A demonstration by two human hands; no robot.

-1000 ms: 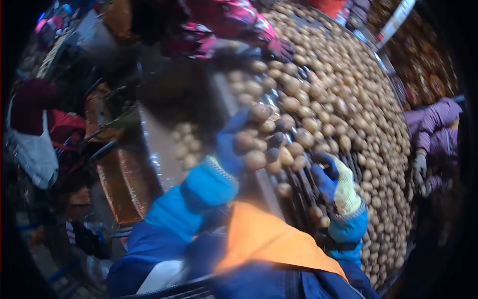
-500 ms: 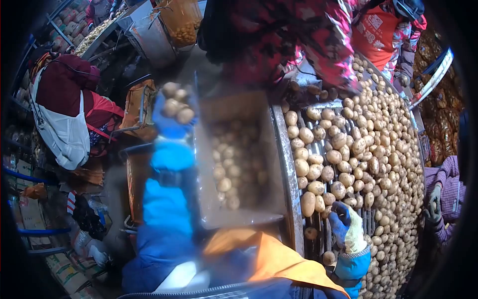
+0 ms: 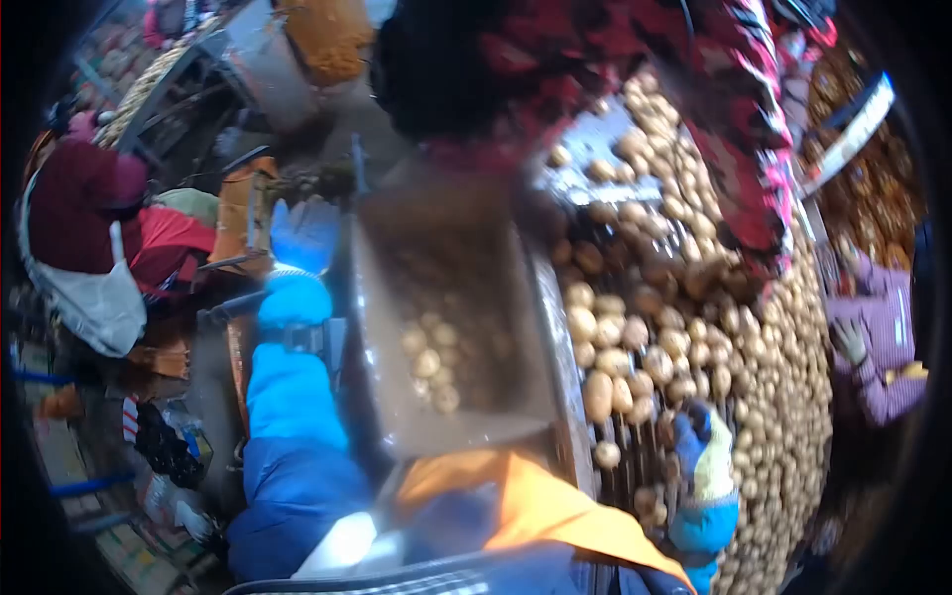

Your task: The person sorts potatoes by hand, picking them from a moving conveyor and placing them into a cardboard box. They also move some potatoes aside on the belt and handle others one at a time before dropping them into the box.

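Observation:
My left hand (image 3: 302, 236), in a blue glove, is stretched out beyond the left side of a deep grey-brown bin (image 3: 486, 428). Its fingers are spread and nothing is in them. Several potatoes (image 3: 428, 362) lie at the bottom of the bin. Over the rollers on the right, my right hand (image 3: 702, 456), in a blue and pale yellow glove, has its fingers curled by the loose potatoes (image 3: 615, 362). What those fingers hold, if anything, is hidden.
A person in a pink and black camouflage sleeve (image 3: 724, 129) reaches over the potatoes ahead. Another person in a maroon top (image 3: 84, 193) bends at the left, near an orange-brown container (image 3: 246, 208). A person in purple checks (image 3: 878, 322) stands at the right.
The several potatoes in my left hand are gone and its fingers have spread. The camouflage sleeve has moved right over the potatoes. My view has shifted slightly.

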